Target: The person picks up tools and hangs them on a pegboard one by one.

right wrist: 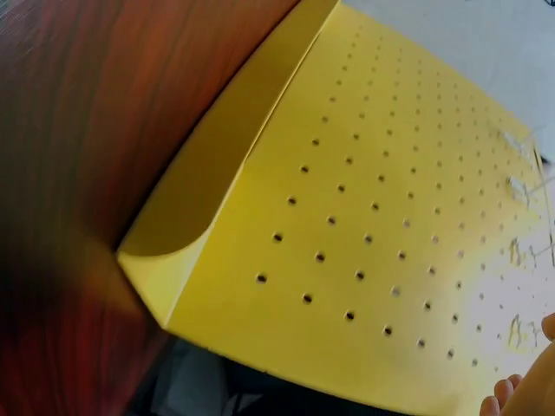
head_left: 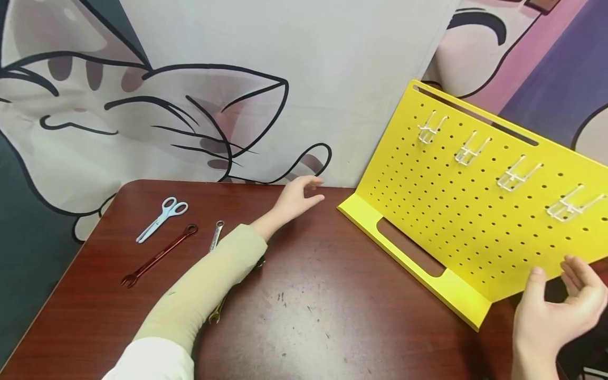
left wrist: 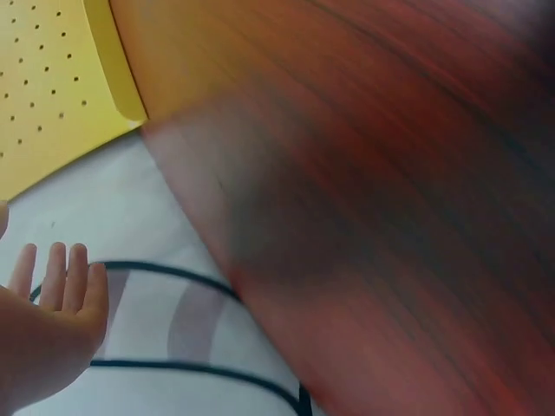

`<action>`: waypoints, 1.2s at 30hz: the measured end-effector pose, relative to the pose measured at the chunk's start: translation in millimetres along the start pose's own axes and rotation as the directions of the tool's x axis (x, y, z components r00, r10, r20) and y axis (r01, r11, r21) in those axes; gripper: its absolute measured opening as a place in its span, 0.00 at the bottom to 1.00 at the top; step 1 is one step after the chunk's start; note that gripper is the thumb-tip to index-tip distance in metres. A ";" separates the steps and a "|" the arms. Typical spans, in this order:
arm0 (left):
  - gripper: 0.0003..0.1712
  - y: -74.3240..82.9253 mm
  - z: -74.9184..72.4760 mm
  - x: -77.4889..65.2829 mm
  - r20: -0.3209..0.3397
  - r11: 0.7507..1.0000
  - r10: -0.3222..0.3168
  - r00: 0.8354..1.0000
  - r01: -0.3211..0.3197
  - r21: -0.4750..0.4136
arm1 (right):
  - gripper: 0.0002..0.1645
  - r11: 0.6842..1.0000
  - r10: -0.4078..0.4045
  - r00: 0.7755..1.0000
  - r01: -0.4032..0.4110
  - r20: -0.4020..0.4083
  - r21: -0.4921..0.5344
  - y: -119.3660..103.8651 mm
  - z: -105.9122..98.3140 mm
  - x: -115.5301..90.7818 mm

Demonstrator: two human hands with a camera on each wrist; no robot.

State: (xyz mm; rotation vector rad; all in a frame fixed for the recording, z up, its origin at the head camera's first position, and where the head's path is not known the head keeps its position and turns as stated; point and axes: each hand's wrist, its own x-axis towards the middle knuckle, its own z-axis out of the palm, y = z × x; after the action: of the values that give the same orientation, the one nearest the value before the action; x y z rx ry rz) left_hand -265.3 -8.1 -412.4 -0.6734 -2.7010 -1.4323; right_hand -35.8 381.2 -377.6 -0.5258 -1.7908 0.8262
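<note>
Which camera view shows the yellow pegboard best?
The head view: it shows most of the yellow pegboard, with four white hooks. The right wrist view shows much of it, cropped; the left wrist view, only a corner.

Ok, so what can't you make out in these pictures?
Head view: lower part of the silver metal wrench, hidden by the beige sleeve.
Head view: most of the yellow-green metal wrench, hidden by that sleeve.
Head view: right end of the yellow perforated pegboard, cut off by the right edge.
Left wrist view: fine detail of the reddish-brown tabletop, blurred.
Right wrist view: most of the right hand, cut off.
</note>
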 end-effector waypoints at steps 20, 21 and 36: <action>0.27 34.4 51.5 70.8 0.027 0.902 -0.089 0.996 0.092 -0.423 | 0.29 0.953 0.303 0.951 -0.302 -0.064 0.028 18.2 -6.8 13.1; 0.28 35.7 53.7 73.2 0.032 0.900 -0.095 0.995 0.100 -0.425 | 0.29 0.949 0.315 0.947 -0.313 -0.057 0.042 20.6 -5.8 13.8; 0.35 50.9 80.0 94.9 0.080 0.922 -0.070 0.994 0.095 -0.376 | 0.24 0.762 0.461 0.887 -0.404 0.014 0.507 34.2 9.3 18.4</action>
State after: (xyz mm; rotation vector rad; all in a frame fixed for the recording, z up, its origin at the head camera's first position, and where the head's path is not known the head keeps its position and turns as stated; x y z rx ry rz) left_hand -317.2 114.8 -399.2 -0.6319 -2.5432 -2.0194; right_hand -52.2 414.0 -393.5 -0.6345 -1.2827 1.5027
